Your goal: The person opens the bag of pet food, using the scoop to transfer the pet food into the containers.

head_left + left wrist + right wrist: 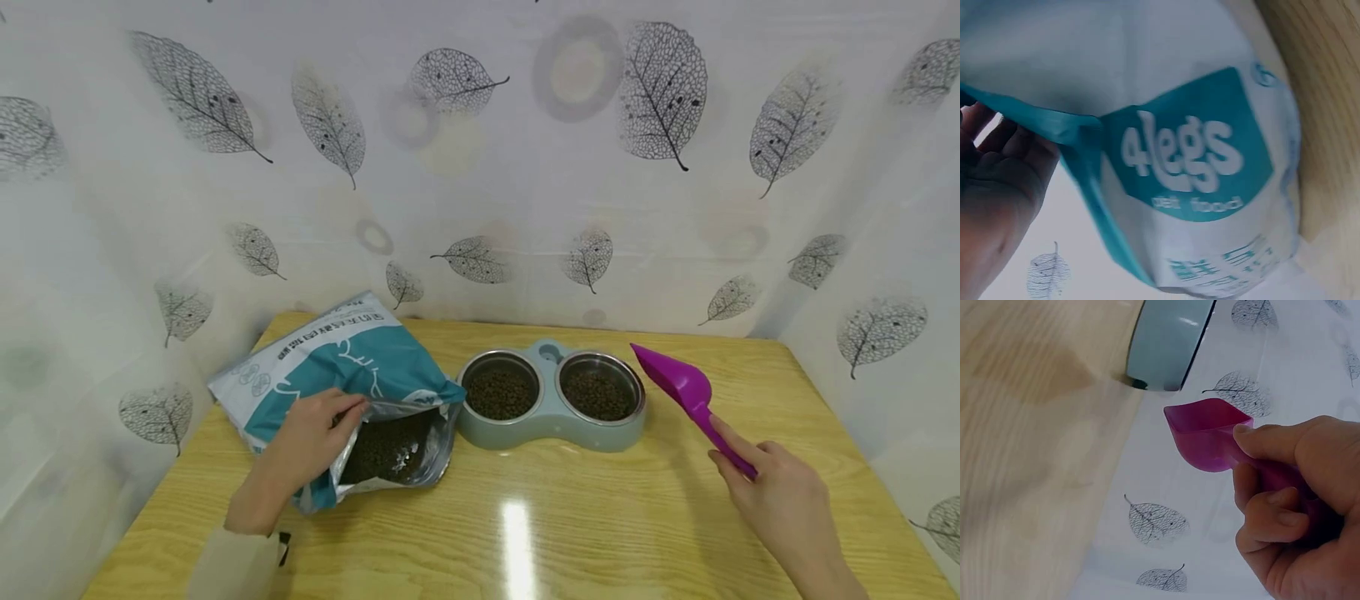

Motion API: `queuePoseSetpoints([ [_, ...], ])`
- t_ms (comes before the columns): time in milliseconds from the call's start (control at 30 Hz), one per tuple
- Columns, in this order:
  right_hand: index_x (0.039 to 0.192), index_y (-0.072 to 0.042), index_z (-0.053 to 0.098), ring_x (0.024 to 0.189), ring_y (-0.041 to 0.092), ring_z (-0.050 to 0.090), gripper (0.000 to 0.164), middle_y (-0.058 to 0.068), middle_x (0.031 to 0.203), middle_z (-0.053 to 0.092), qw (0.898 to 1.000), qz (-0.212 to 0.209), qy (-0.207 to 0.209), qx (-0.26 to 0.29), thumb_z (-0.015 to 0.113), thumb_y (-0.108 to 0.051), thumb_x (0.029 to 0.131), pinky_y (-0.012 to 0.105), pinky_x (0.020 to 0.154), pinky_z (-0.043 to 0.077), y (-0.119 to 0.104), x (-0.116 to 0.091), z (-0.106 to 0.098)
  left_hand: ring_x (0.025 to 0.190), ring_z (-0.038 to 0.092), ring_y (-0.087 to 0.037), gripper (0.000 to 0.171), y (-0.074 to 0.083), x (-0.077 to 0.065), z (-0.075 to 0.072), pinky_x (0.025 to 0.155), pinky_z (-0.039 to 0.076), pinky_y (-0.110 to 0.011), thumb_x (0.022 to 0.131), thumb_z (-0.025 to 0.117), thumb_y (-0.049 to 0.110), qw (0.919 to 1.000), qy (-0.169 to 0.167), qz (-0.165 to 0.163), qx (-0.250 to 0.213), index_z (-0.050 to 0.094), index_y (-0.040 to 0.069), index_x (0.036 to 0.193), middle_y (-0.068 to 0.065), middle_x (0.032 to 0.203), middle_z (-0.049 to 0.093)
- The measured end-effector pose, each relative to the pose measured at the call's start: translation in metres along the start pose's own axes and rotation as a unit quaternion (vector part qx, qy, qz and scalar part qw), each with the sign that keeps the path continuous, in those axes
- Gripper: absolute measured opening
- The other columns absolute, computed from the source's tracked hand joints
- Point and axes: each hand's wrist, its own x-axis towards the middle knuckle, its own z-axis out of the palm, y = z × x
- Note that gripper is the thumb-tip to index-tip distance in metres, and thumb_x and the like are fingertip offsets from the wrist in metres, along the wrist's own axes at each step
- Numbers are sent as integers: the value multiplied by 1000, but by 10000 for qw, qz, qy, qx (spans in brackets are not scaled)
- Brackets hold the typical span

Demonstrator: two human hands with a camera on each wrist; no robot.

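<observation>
A teal and white pet food bag (352, 358) lies on its side at the left, its mouth facing the near edge. Dark kibble (386, 450) shows inside the silver lining. My left hand (318, 429) pinches the upper rim of that mouth; in the left wrist view the bag's printed side (1191, 150) hides some fingertips. At the right, my right hand (787, 492) grips the handle of a purple scoop (678, 383), raised above the table with its tip pointing up and left. The scoop's bowl (1207, 434) looks empty in the right wrist view.
A blue-grey double feeder (551, 425) stands mid-table, right of the bag. Its left steel bowl (501, 354) and right steel bowl (600, 356) both hold brown kibble. The wooden table (600, 517) ends at a leaf-patterned curtain (465, 183) behind and at both sides.
</observation>
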Motion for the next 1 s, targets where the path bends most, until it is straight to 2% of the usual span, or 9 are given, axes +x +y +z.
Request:
queuePoseSetpoints([
  [100,113,-8,80,51,0,25,34,2,57,47,9999,73,-91,-115,83,-7,79,25,44,24,4,-5,0,73,55,-5,20,7,-1,-4,61,46,-24,99,66,11,9999,-111,-68,34,78,4,113,-1,89,70],
  [200,112,-7,80,50,4,27,37,5,58,48,9993,140,-198,-291,84,-3,76,25,44,23,6,-10,0,81,63,-12,22,13,-4,-7,68,52,-30,101,65,14,9996,-213,-118,109,77,5,116,-3,96,71],
  [300,112,-7,79,49,8,29,40,7,61,51,9982,261,-285,-453,84,-1,72,26,43,23,9,-14,1,96,70,-24,27,19,-9,-10,80,58,-42,102,63,18,9995,-238,-100,156,73,4,123,-7,106,72],
  [400,113,-7,78,48,13,33,41,10,63,52,9970,372,-378,-557,83,-1,73,29,42,24,10,-18,1,105,70,-31,33,25,-17,-12,86,58,-48,101,64,16,9997,-96,77,191,68,2,131,-11,112,71],
  [533,121,-9,76,47,18,39,42,14,68,54,9933,699,-692,-601,80,-5,80,33,40,28,8,-21,1,103,70,-28,44,32,-33,-15,82,59,-46,97,70,11,9984,203,354,389,62,3,139,-10,116,69],
  [600,127,-11,73,47,19,41,41,15,72,55,9895,916,-946,-595,77,-8,86,33,40,29,6,-22,1,103,70,-25,49,34,-43,-15,81,59,-44,95,72,10,9975,318,368,506,59,5,143,-9,118,68],
  [700,133,-12,70,49,19,41,39,14,78,56,9811,1288,-1319,-583,71,-14,93,32,42,30,3,-26,1,105,68,-24,55,36,-59,-15,82,59,-44,92,75,11,9960,451,238,727,57,7,144,-8,121,67],
  [767,132,-10,69,49,17,39,38,13,79,55,9784,1401,-1407,-572,68,-14,95,31,44,29,2,-29,1,104,68,-22,57,35,-70,-14,81,59,-43,91,77,12,9953,468,68,843,57,8,144,-7,121,67],
  [1000,124,-6,73,48,15,36,36,8,73,51,9752,1376,-1614,-627,69,-10,89,31,42,28,4,-40,5,96,69,-19,55,36,-102,-6,75,61,-38,85,84,20,9920,385,-548,1073,65,9,136,-3,119,68],
])
